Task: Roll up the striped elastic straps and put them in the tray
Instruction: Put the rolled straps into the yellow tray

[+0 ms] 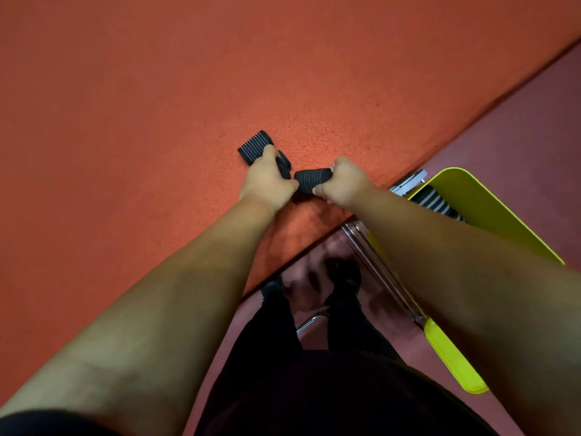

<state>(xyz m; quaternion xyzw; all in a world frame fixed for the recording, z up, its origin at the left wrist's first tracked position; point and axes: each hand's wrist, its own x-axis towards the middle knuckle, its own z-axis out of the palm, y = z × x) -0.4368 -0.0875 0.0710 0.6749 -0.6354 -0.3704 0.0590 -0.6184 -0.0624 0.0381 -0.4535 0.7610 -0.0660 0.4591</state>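
Hands meet near the table edge. The right hand (344, 184) is closed as a fist around the rolled part of the striped strap (311, 179); fingers wrap it fully and only the roll's left end sticks out. The left hand (267, 180) lies on the same strap w/ fingers bent down over it, holding it on the table, and its thumb side touches the roll's free end. I cannot tell how firm this hold is, as the palm side is hidden.

The strap is on the orange table (141, 121), close to the table's right edge. The roll's long axis goes approx. left-right in the view, a bit rising to the right, & the thin pale stripes go around it. The flat end comes out past the left hand's knuckles and points to the upper left; there the stripes run along the strap's length, i.e. toward the hands.

Just off the table edge, lower & to the right, is the yellow-green tray (471, 190) on a metal frame (408, 182). Inside are more striped straps (435, 201), partly seen. The right forearm (456, 262) crosses over the tray and covers its middle. Between the arms, the person's dark trousers (283, 341) are visible over a dark red floor (534, 121).
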